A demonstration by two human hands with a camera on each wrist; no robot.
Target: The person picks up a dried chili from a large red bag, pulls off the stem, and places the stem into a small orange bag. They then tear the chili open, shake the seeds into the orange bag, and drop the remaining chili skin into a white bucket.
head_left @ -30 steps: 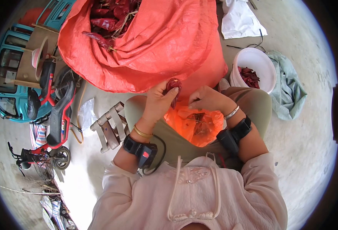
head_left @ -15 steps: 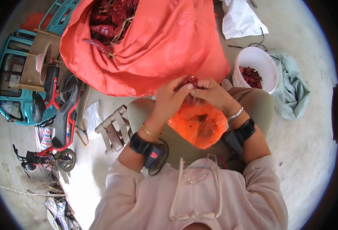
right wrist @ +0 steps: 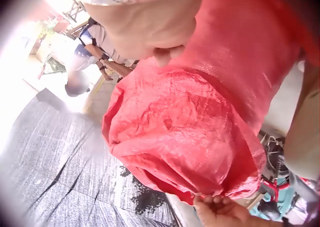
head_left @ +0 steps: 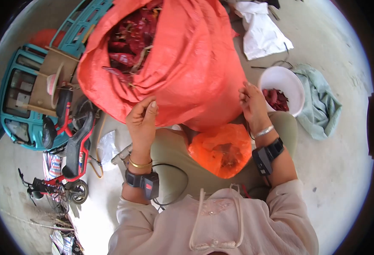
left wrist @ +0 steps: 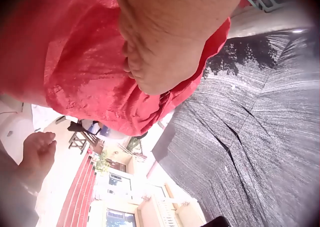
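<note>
Dark red dried chillies [head_left: 138,32] fill the mouth of a big red woven sack [head_left: 195,63]. My left hand [head_left: 142,125] is at the sack's lower left edge, fingers loosely bent, with no chilli visible in it; in the right wrist view its fingertips [right wrist: 212,199] meet the sack's rim. My right hand [head_left: 255,104], fingers loosely bent and nothing held, is raised between the sack and a white bucket [head_left: 300,91] with several red chillies [head_left: 276,100] inside. Between my legs an orange plastic bag [head_left: 202,153] holds small dark scraps.
Right of the bucket lies a green-grey cloth sack [head_left: 318,104], with a white bag [head_left: 261,36] above. On the left stand a red and black scooter [head_left: 78,148] and a teal vehicle [head_left: 19,93]. Another person [right wrist: 97,49] appears in the right wrist view.
My hands, together around a chilli half a second ago, have separated: the left moved left to the sack's edge, the right toward the bucket. The chilli is out of both hands.
</note>
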